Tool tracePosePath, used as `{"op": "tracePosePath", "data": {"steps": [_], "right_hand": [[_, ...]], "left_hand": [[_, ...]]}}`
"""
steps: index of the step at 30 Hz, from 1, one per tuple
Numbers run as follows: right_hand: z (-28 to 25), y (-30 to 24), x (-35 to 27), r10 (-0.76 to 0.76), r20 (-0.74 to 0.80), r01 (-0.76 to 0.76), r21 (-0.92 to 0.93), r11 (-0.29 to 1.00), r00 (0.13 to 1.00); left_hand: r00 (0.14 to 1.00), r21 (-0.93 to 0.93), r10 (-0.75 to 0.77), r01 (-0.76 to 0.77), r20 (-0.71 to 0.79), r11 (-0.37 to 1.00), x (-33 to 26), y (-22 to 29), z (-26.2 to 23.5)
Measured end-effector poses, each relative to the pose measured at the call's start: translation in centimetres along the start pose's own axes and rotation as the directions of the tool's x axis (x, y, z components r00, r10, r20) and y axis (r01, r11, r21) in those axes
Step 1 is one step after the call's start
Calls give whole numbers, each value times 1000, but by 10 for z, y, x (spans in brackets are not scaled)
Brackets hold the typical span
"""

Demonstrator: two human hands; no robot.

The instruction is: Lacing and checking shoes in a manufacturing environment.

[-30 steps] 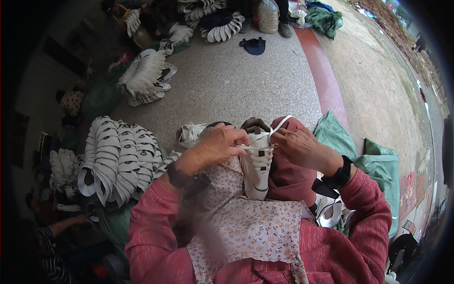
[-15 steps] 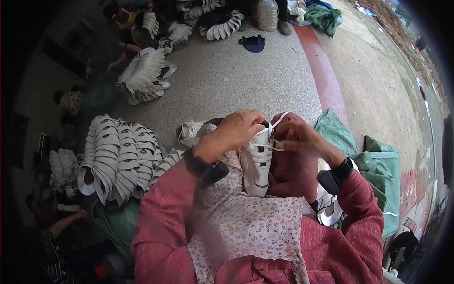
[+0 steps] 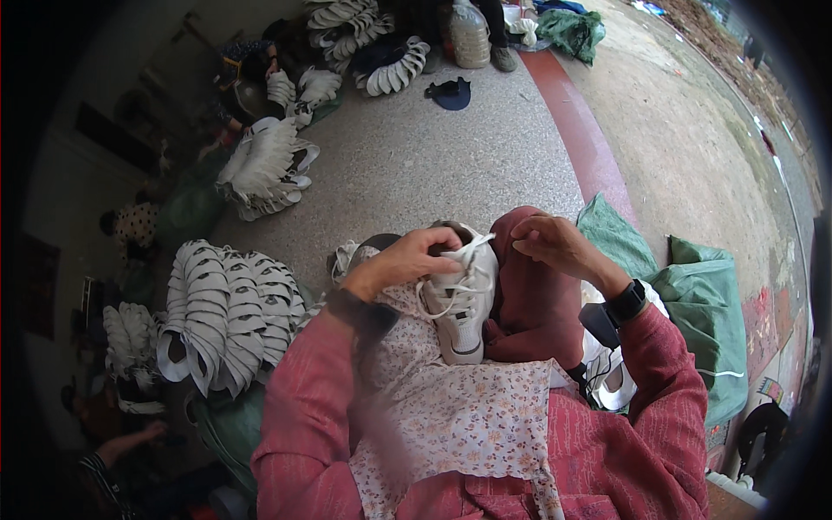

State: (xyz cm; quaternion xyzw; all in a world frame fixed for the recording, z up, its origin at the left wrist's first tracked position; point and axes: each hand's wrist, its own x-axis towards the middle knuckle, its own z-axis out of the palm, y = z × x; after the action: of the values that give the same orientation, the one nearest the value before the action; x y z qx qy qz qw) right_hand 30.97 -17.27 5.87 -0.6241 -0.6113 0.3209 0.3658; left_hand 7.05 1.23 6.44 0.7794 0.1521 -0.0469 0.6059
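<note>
A white shoe upper point(image 3: 462, 328) rests on my lap, its toe toward me and its collar opening away. A white lace point(image 3: 469, 276) runs through its eyelets, with a loop hanging on the left side. My left hand point(image 3: 409, 262) grips the upper by the tongue and collar, thumb and fingers closed on the edge. To the right of the collar, my right hand point(image 3: 563, 250) is held up over my knee, fingers half bent and apart. No lace shows between its fingers, and a small gap separates them from the lace's top end.
Nested stacks of white shoe uppers point(image 3: 227, 312) stand at my left, with another stack point(image 3: 267, 169) farther off. Green sacks point(image 3: 704, 312) lie at my right. A dark cap visor point(image 3: 451, 94) and a large plastic jug point(image 3: 470, 36) are on the floor ahead. Other people sit at the left.
My right hand has come away from the lace, up and to the right. The lace now lies across the upper with a loop on its left. My left hand has shifted slightly left and down.
</note>
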Motion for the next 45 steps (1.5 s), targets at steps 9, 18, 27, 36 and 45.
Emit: {"op": "tracePosePath", "data": {"steps": [9, 18, 27, 36, 45], "right_hand": [[13, 14, 23, -369, 23, 354, -343, 870, 929], [42, 15, 47, 45, -11, -46, -399, 916, 999], [60, 4, 86, 271, 292, -72, -548, 833, 917], [11, 28, 63, 118, -55, -95, 308, 947, 992], [-56, 96, 12, 43, -253, 189, 815, 548, 967]], "left_hand": [[941, -547, 68, -250, -331, 799, -85, -27, -44], [859, -393, 90, -321, -505, 861, -120, -14, -78], [909, -222, 115, -218, -401, 950, -123, 39, -79], [869, -85, 109, -170, -482, 982, -160, 60, -82], [861, 10, 127, -140, -493, 990, -119, 80, -66]]}}
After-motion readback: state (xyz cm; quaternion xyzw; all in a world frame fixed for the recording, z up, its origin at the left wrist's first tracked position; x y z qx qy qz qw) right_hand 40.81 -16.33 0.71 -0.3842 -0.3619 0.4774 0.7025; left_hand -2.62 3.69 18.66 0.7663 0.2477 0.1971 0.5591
